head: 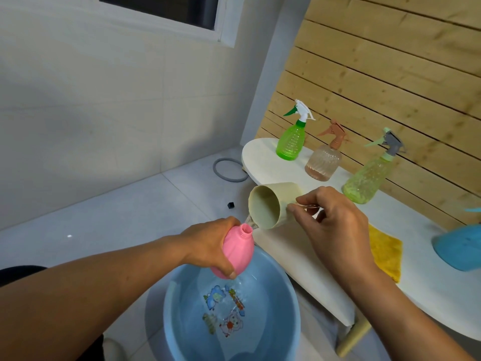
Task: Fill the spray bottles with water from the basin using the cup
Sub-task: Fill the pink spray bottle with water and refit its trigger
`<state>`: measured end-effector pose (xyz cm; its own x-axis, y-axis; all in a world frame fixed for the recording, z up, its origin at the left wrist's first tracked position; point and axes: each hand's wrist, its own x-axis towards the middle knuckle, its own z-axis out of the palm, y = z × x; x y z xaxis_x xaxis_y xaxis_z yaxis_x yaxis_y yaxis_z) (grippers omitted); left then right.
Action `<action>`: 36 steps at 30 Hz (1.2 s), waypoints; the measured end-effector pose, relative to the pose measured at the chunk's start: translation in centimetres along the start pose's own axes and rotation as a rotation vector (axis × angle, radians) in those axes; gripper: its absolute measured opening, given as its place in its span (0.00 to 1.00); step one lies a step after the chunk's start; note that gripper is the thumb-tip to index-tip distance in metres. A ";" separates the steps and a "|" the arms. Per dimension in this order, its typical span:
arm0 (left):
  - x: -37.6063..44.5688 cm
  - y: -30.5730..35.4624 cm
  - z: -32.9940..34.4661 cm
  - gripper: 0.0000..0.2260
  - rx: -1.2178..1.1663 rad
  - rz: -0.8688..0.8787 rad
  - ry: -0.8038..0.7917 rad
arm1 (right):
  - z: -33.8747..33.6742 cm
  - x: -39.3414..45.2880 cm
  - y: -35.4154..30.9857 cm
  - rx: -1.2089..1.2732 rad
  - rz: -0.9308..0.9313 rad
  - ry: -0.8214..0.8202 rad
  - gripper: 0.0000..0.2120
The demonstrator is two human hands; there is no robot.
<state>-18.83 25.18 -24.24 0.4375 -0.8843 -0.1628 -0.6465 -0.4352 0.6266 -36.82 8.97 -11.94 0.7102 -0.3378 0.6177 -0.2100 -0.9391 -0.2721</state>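
The left hand [208, 246] is wrapping its grip around the pink bottle [235, 252], capless, tilting it so the open neck is leaning toward the cup [273, 204]. The right hand [335, 225] is pinching the cup by its clear handle, tipping it nearly on its side so a thin stream is running from the rim into the neck. Both are being held over the blue basin [283, 295], which is sitting on the floor just off the table's [429, 295] near edge, probably so that any spill is falling back into the water.

Along the table's far edge, three capped bottles are standing upright: the green bottle [290, 142] by the left end, the clear pinkish bottle [322, 162] next, and the yellow-green bottle [367, 178] further right. A yellow cloth [385, 254] is lying near the front edge, presumably for wiping drips. A blue object [460, 248] is sitting at the right, too blurred to identify.
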 end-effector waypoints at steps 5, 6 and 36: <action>0.0 0.1 0.0 0.47 0.013 0.000 0.002 | 0.1 -0.1 0.2 -0.051 -0.085 0.033 0.06; 0.0 0.1 0.0 0.47 0.014 0.002 0.000 | 0.1 -0.2 0.2 -0.058 -0.100 0.034 0.06; 1.1 0.4 0.7 0.43 -0.185 0.013 0.029 | 0.7 -1.3 0.2 0.233 0.367 0.015 0.07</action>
<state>-19.08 23.92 -24.72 0.4497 -0.8832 -0.1336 -0.5275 -0.3833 0.7582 -37.34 9.25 -13.28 0.6069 -0.6490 0.4589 -0.2879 -0.7176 -0.6341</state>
